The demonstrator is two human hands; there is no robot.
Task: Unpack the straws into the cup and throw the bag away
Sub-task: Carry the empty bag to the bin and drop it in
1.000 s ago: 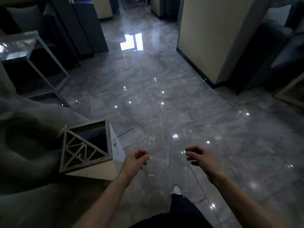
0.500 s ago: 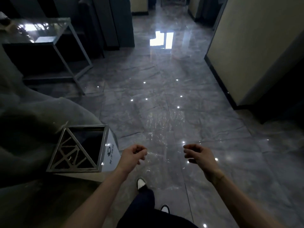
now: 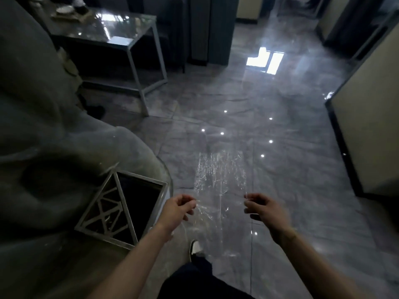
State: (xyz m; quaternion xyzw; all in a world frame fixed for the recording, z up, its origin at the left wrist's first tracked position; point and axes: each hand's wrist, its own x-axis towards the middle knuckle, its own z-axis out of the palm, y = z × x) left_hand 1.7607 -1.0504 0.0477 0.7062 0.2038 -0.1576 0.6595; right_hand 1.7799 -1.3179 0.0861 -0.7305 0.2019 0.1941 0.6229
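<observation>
A clear plastic bag (image 3: 220,175) is stretched flat between my two hands above the grey floor; it is nearly see-through and shows only as glints and creases. My left hand (image 3: 178,209) pinches its left edge and my right hand (image 3: 262,209) pinches its right edge. A square bin (image 3: 123,209) with a metal lattice lid and a dark triangular opening stands just left of my left hand. No straws and no cup can be made out.
A grey sofa (image 3: 43,137) fills the left side, behind the bin. A glass-topped side table (image 3: 121,39) with metal legs stands at the back left. A beige wall corner (image 3: 364,134) juts in on the right. My foot (image 3: 195,249) is on the glossy tiles.
The view has swung left and moved forward, bringing the bin closer beside my left hand. Both hands keep their pinch and spacing; the bag now shows spread out in front of them.
</observation>
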